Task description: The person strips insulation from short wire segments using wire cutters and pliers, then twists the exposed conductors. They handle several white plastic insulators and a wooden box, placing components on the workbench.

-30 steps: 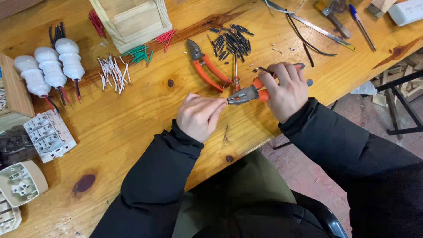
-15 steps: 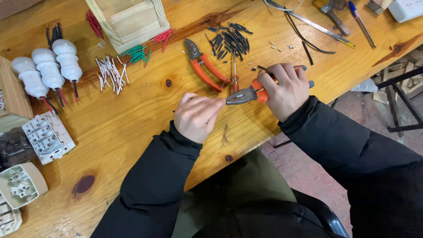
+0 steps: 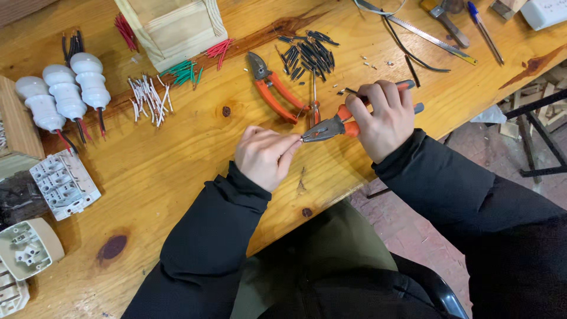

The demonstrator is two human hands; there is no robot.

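At a wooden counter (image 3: 177,177), a person's right hand (image 3: 384,121) closed its grip around the orange handles of combination pliers (image 3: 331,127), the nose pointing toward nine o'clock. The left hand (image 3: 266,156), just at the plier tips, pinched something too small to make out between thumb and fingertips. At twelve o'clock from the hands lay orange-handled cutters (image 3: 274,88) and a heap of black wire pieces (image 3: 310,54). White wire pieces (image 3: 149,97) lay toward ten o'clock, beside three white lamp holders (image 3: 65,94). A hacksaw blade (image 3: 428,36) lay at one o'clock.
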